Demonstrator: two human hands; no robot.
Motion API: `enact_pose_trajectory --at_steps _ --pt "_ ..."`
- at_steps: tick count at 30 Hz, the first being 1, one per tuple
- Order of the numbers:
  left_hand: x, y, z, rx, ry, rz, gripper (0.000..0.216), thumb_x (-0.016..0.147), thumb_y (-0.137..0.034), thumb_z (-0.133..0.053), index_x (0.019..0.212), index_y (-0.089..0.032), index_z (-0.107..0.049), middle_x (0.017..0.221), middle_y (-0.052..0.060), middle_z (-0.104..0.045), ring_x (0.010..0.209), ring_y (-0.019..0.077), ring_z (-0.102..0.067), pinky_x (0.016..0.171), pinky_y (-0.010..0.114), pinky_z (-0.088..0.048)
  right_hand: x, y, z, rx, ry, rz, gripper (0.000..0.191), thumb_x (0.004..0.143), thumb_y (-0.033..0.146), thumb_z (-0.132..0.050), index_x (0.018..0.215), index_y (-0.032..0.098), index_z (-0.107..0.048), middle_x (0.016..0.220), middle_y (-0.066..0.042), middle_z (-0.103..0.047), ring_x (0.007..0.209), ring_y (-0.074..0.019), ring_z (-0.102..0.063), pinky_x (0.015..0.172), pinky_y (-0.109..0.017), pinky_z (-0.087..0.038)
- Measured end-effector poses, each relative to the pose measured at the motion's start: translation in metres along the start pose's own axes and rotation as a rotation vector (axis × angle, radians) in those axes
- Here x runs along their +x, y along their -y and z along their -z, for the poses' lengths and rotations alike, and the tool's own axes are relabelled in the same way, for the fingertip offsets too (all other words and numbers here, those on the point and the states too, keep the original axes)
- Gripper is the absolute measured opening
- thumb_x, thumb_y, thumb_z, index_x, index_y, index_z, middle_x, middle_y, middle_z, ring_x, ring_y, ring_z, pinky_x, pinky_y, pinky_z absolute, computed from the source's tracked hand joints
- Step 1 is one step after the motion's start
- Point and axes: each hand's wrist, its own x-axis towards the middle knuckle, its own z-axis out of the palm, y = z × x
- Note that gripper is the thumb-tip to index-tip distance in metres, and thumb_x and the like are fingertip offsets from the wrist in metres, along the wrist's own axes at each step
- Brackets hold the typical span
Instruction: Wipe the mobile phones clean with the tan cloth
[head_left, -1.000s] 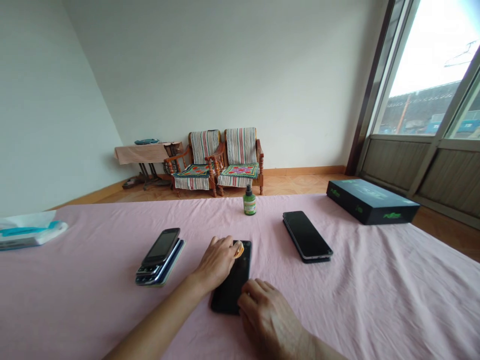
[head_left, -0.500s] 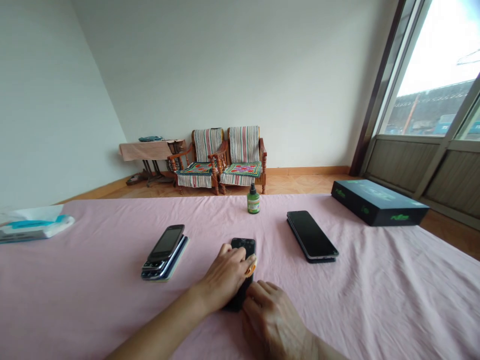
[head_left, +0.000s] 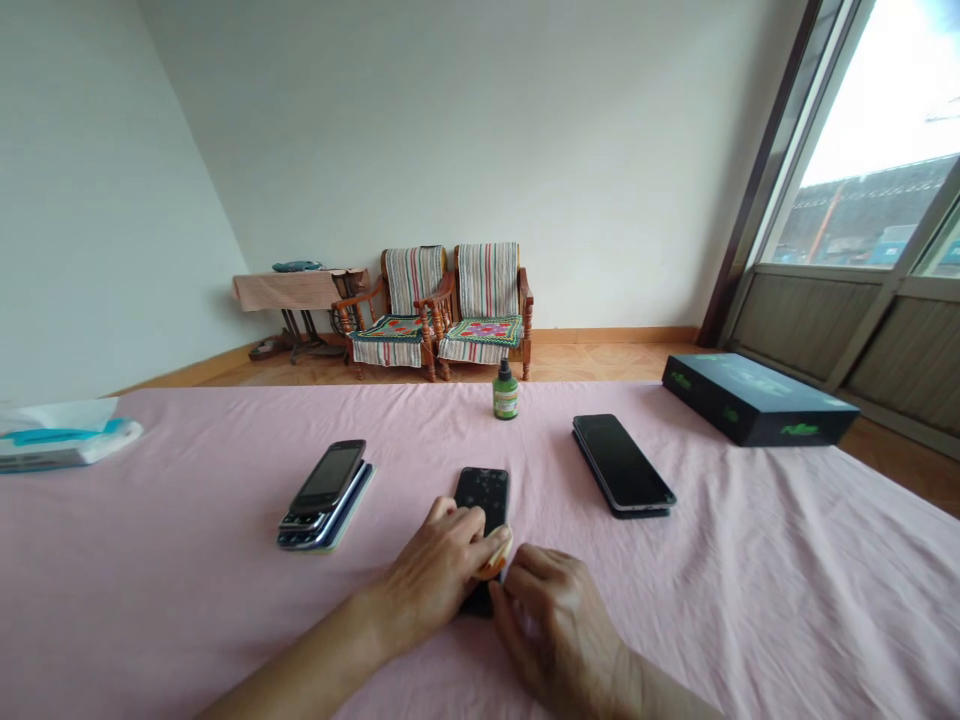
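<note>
A black phone lies flat on the pink tablecloth in front of me. My left hand rests on its near half, fingers curled over a small orange piece pressed against the screen. My right hand holds the phone's near end, fingers bent around its edge. Only the far half of the phone shows.
A stack of phones lies to the left, and two stacked dark phones to the right. A small green bottle stands behind. A dark box sits far right, a tissue pack far left. Chairs stand by the far wall.
My left hand slid with the orange piece from the phone's far end toward me, uncovering the far half of the screen. My right hand stayed at the near end.
</note>
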Motion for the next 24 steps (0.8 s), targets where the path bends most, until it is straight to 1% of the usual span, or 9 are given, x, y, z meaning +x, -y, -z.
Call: enact_pose_trajectory --at_steps 2,5,8,11,12,15,18,21,24 --pt "-0.011 -0.006 0.004 -0.007 0.005 -0.027 0.022 0.1 -0.024 -0.039 0.115 -0.025 -0.054 0.082 0.0 -0.051 0.077 0.0173 -0.045 0.072 0.031 -0.031 0.0 -0.002 0.003 0.041 0.003 -0.074 0.022 0.087 0.013 -0.044 0.069 0.017 -0.055 0.066 -0.002 -0.056 0.055 -0.0107 -0.051 0.053 -0.023 -0.034" --pt "-0.022 -0.013 0.009 -0.022 0.026 -0.044 0.019 0.098 -0.018 -0.043 0.111 -0.024 -0.055 0.084 0.0 -0.051 0.079 0.0174 -0.046 0.073 0.032 -0.03 -0.001 -0.005 0.004 0.054 0.008 -0.169 0.028 0.089 0.017 -0.045 0.061 0.017 -0.051 0.062 0.0 -0.052 0.05 -0.0089 -0.048 0.049 -0.022 -0.031" --pt "-0.03 -0.016 0.013 -0.031 0.042 -0.048 0.025 0.095 -0.014 -0.047 0.118 -0.025 -0.052 0.086 -0.001 -0.052 0.08 0.0174 -0.048 0.074 0.032 -0.03 -0.001 -0.007 0.004 0.073 0.014 -0.207 0.03 0.09 0.019 -0.044 0.061 0.017 -0.052 0.064 -0.002 -0.053 0.053 -0.0104 -0.049 0.049 -0.022 -0.034" --pt "-0.039 -0.018 0.014 -0.036 0.057 -0.054 0.031 0.096 -0.016 -0.047 0.126 -0.025 -0.046 0.09 0.0 -0.055 0.083 0.0177 -0.05 0.076 0.034 -0.031 0.002 -0.007 0.004 0.12 0.006 -0.177 0.02 0.088 0.014 -0.045 0.077 0.016 -0.062 0.08 -0.006 -0.06 0.073 -0.0158 -0.057 0.063 -0.025 -0.044" --pt "-0.042 -0.018 0.014 -0.037 0.06 -0.052 0.033 0.097 -0.017 -0.046 0.128 -0.025 -0.044 0.092 0.001 -0.056 0.084 0.0179 -0.051 0.077 0.034 -0.031 0.003 -0.008 0.003 0.132 0.011 -0.163 0.02 0.087 0.012 -0.045 0.084 0.016 -0.064 0.085 -0.008 -0.062 0.079 -0.0173 -0.058 0.068 -0.027 -0.047" --pt "-0.054 -0.019 0.012 -0.033 0.071 -0.045 0.037 0.097 -0.015 -0.045 0.133 -0.023 -0.041 0.094 0.002 -0.057 0.084 0.0181 -0.052 0.078 0.035 -0.034 0.004 -0.012 0.0 0.139 0.056 -0.125 0.029 0.083 0.005 -0.044 0.097 0.016 -0.067 0.095 -0.01 -0.064 0.088 -0.0198 -0.057 0.076 -0.031 -0.05" --pt "-0.065 -0.02 0.008 -0.026 0.052 -0.002 0.041 0.096 -0.011 -0.046 0.134 -0.023 -0.04 0.091 0.001 -0.057 0.082 0.0176 -0.051 0.076 0.032 -0.036 0.002 -0.015 -0.005 0.114 0.091 -0.094 0.036 0.079 0.002 -0.045 0.101 0.017 -0.069 0.099 -0.01 -0.065 0.09 -0.0207 -0.057 0.079 -0.032 -0.051" --pt "-0.074 -0.018 0.002 -0.017 -0.007 0.091 0.041 0.094 -0.008 -0.049 0.132 -0.022 -0.043 0.09 0.0 -0.058 0.081 0.0171 -0.052 0.074 0.03 -0.039 0.0 -0.016 -0.007 0.083 0.101 -0.107 0.037 0.078 0.0 -0.047 0.101 0.017 -0.071 0.099 -0.01 -0.066 0.089 -0.0208 -0.058 0.08 -0.033 -0.052" --pt "-0.078 -0.016 -0.002 0.014 -0.039 0.193 0.039 0.091 -0.005 -0.052 0.126 -0.02 -0.047 0.09 0.0 -0.059 0.08 0.0174 -0.053 0.072 0.03 -0.041 0.0 -0.014 -0.007 0.057 0.104 -0.115 0.037 0.077 -0.001 -0.047 0.099 0.016 -0.071 0.098 -0.01 -0.066 0.088 -0.0209 -0.059 0.079 -0.034 -0.052"
